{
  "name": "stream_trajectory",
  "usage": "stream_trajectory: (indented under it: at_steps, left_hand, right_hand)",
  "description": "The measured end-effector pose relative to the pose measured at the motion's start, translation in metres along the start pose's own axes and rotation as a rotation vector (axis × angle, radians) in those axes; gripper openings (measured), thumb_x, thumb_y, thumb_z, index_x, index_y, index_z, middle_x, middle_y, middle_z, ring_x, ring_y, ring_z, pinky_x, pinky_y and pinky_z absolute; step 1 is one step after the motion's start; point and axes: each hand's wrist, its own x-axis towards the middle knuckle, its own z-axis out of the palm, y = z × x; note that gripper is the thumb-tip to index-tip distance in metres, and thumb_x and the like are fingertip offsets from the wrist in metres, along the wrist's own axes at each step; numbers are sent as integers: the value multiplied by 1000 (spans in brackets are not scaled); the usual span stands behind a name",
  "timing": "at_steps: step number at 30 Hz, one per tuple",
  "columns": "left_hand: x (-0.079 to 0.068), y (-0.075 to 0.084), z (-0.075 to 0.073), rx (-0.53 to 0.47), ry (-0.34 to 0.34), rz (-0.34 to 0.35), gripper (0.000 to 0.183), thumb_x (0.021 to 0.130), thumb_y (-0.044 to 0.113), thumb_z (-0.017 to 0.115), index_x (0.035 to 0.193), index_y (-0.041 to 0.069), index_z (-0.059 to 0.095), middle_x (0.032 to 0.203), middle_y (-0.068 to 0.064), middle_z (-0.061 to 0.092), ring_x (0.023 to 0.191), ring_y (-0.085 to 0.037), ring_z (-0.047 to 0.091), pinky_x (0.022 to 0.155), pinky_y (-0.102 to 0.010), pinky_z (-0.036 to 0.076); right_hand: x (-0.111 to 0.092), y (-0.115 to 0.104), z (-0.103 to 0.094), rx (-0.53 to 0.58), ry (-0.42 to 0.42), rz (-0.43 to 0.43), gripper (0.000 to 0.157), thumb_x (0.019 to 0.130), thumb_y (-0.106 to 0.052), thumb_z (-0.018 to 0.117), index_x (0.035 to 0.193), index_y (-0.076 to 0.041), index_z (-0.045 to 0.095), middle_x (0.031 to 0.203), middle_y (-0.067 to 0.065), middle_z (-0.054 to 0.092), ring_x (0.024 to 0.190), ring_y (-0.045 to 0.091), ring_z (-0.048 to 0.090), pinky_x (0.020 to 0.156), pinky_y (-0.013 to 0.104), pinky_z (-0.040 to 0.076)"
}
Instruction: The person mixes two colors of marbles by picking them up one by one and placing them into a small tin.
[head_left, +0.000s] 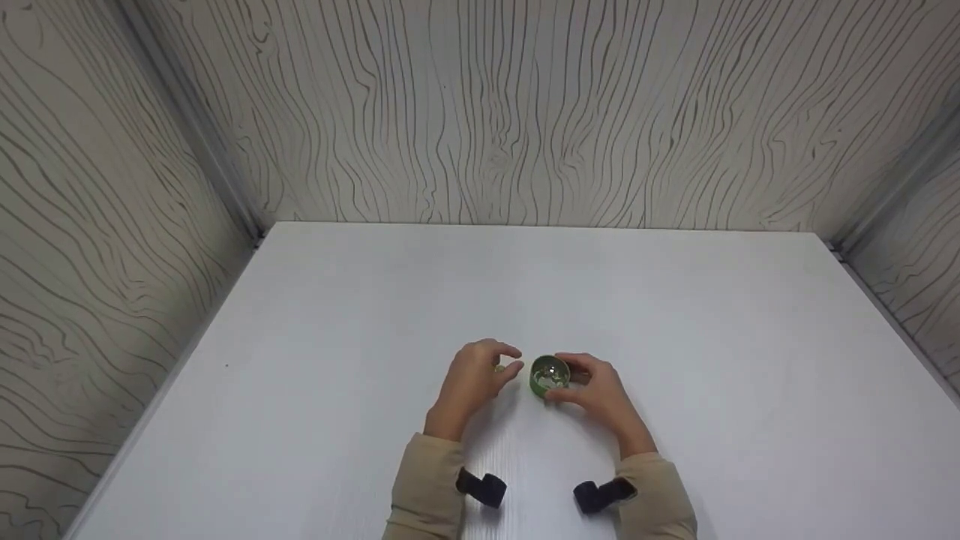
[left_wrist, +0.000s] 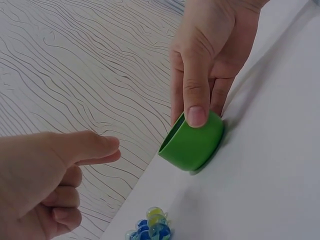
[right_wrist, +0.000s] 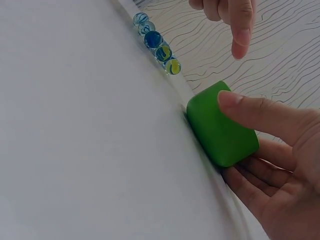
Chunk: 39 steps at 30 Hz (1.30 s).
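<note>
A small green cup point(head_left: 550, 377) stands upright on the white table, its mouth facing up. My right hand point(head_left: 600, 390) grips its side, with the thumb point(right_wrist: 250, 107) on one side and the fingers round the other. Shiny glints show inside the cup, too small to make out. My left hand point(head_left: 474, 375) hovers just left of the cup, thumb and index finger stretched out with a gap between them, the other fingers curled, nothing seen between them. Several glass marbles point(left_wrist: 160, 231) with blue and yellow swirls lie in a cluster near the left hand, mostly hidden by it in the head view.
The white table point(head_left: 337, 300) reaches back to a wall point(head_left: 487, 112) with a wood-grain pattern. Another patterned wall point(head_left: 90, 225) stands along the left side. A dark wrist camera point(head_left: 487, 489) sticks out from the left sleeve, and another point(head_left: 592, 496) from the right sleeve.
</note>
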Motion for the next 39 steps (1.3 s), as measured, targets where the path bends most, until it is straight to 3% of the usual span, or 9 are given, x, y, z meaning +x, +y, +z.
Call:
stream_trajectory:
  at_steps: [5, 11, 15, 22, 29, 39]
  left_hand:
    - [0, -1, -3, 2, 7, -12, 18, 89, 21, 68, 102, 11, 75, 76, -5, 65, 65, -6, 41, 62, -20, 39]
    - [-1, -1, -6, -27, -21, -70, 18, 90, 21, 66, 103, 12, 74, 90, -5, 71, 75, -13, 56, 76, -28, 51]
    - [-1, -2, -8, -48, -36, -98, 19, 90, 21, 66, 103, 11, 74, 101, -8, 73, 85, -18, 64, 86, -36, 53]
    - [-1, -7, -12, -37, -25, -94, 19, 89, 21, 68, 103, 10, 74, 98, -7, 73, 81, -16, 60, 77, -31, 51]
    - [-3, -11, -16, -93, -53, -143, 21, 88, 22, 69, 104, 9, 74, 108, -9, 73, 98, -23, 67, 91, -40, 53]
    - [-7, -22, -27, -154, -33, -131, 23, 88, 21, 69, 104, 5, 73, 112, -13, 72, 104, -32, 67, 89, -42, 54]
  right_hand:
    - [-1, -1, -1, -3, -3, 0, 63, 70, -11, 84, 126, 2, 59, 125, 21, 63, 116, 35, 63, 100, 41, 49]
    - [-2, -3, -1, -5, -1, 2, 62, 71, -12, 84, 126, 2, 59, 124, 21, 64, 116, 34, 63, 102, 43, 48]
    - [-2, -3, -2, 0, 0, 0, 61, 71, -11, 83, 126, 1, 59, 125, 21, 64, 116, 35, 63, 102, 44, 47]
    - [-2, -2, -1, 3, 1, 13, 61, 71, -10, 83, 126, 1, 59, 125, 21, 63, 117, 35, 62, 103, 43, 47]
    - [-1, -2, -1, 1, 1, 26, 61, 71, -8, 83, 125, 1, 59, 124, 22, 63, 116, 35, 62, 102, 43, 48]
    - [0, -1, 0, 3, 0, 29, 62, 70, -7, 83, 126, 3, 58, 123, 22, 63, 116, 36, 62, 102, 42, 48]
